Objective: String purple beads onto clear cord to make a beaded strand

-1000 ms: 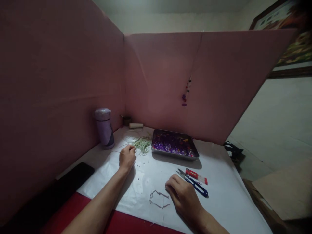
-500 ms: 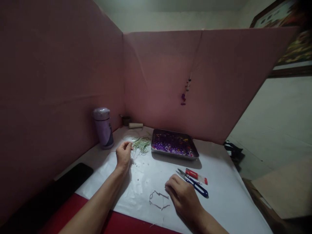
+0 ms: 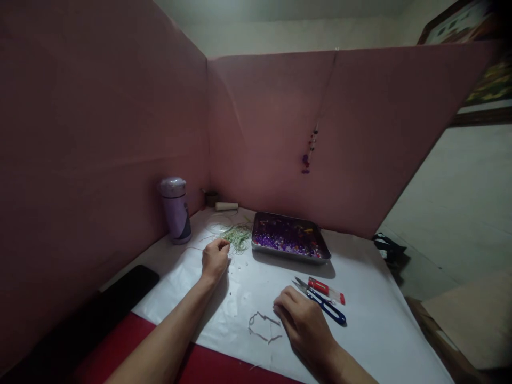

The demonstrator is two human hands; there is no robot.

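Note:
My left hand [image 3: 215, 260] is over the white sheet, thumb and fingers pinched together, beside a tangle of pale green thread [image 3: 238, 237]. Whatever it pinches is too small to make out. With its fingers curled and closed, my right hand [image 3: 301, 321] rests near the front of the sheet; its fingertips' contents are hidden. Just left of the right hand lies a thin brownish cord piece [image 3: 260, 338] in a loose loop. Thread snips [image 3: 326, 308] with dark blue handles lie to its right, against a red lighter [image 3: 319, 286]. A few tiny beads [image 3: 240, 267] are scattered between the hands.
A metal tray [image 3: 296, 257] of purple and mixed beads stands at the back. Behind the left hand are a purple bottle [image 3: 176, 213], a pale roll [image 3: 226, 206] and a small dark cup [image 3: 212, 198]. A beaded strand [image 3: 310, 149] hangs on the pink partition [image 3: 260, 117]. A black object [image 3: 136, 282] lies left.
My left hand has moved a little right and nearer to me, still pinched. My right hand keeps almost the same place and pose. The whole view has shifted slightly.

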